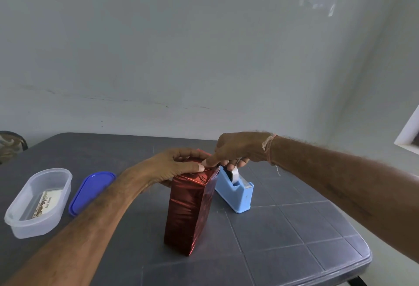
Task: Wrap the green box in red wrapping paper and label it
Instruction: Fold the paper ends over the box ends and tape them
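At the far left of the dark grey tiled tabletop point(294, 240) stood a clear oval plastic container point(25, 226) with printed cards lying in it, and just beside it lay its blue oval plastic lid point(90, 191). Your left hand point(179, 165) reached in over the lid and gripped the top of the tall box in shiny red wrapping paper point(190, 213), fingers curled over the far edge and thumb pressed on the folded paper. The box stood upright near the middle of the tabletop. Your right hand point(240, 149), with a thread bracelet point(269, 149) at the wrist, laid a straight forefinger on the box top next to your left thumb; its other fingers curled above the tape roll, and I could not tell whether they pinched anything. The light blue plastic tape dispenser point(238, 193) sat just beside the box, on its right.
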### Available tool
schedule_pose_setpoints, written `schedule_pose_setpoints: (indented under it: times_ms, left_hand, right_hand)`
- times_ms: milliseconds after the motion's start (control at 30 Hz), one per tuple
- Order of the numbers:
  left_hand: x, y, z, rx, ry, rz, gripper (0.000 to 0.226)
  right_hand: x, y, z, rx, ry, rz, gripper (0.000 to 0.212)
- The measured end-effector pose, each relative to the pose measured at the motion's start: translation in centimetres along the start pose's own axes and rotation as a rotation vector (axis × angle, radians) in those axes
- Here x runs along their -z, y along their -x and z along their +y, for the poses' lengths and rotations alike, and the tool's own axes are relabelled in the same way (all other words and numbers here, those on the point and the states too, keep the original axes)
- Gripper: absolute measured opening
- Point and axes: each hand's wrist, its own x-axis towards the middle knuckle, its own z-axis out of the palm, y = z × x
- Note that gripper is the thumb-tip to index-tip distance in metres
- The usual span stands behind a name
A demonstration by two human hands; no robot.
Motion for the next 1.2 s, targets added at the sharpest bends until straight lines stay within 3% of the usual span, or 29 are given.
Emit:
schedule_pose_setpoints:
  times_ms: [267, 500, 800, 1200]
  left_hand:
    - [-0.1, -0.1, -0.1, -0.003, -0.024, 0.004, 0.027]
    - [0.0, 0.1, -0.1, 0.000, -0.018, 0.009, 0.026]
    - [0.0, -0.1, -0.4, 0.005, 0.023, -0.005, 0.025]
    - [-0.2, -0.2, -0.7, 0.002, 0.072, 0.014, 0.026]
  right_hand:
    - [0.2, 0.8, -0.6, 0.007, 0.144, 0.045, 0.043]
    - [0.6, 0.8, -1.0, -0.007, 0.182, -0.011, 0.040]
    - [-0.9, 0.2, 1.9, -0.161, -0.159, -0.120, 0.041]
    - [-3.4, 0.8, 5.9, -0.036, -0.615, -0.097, 0.018]
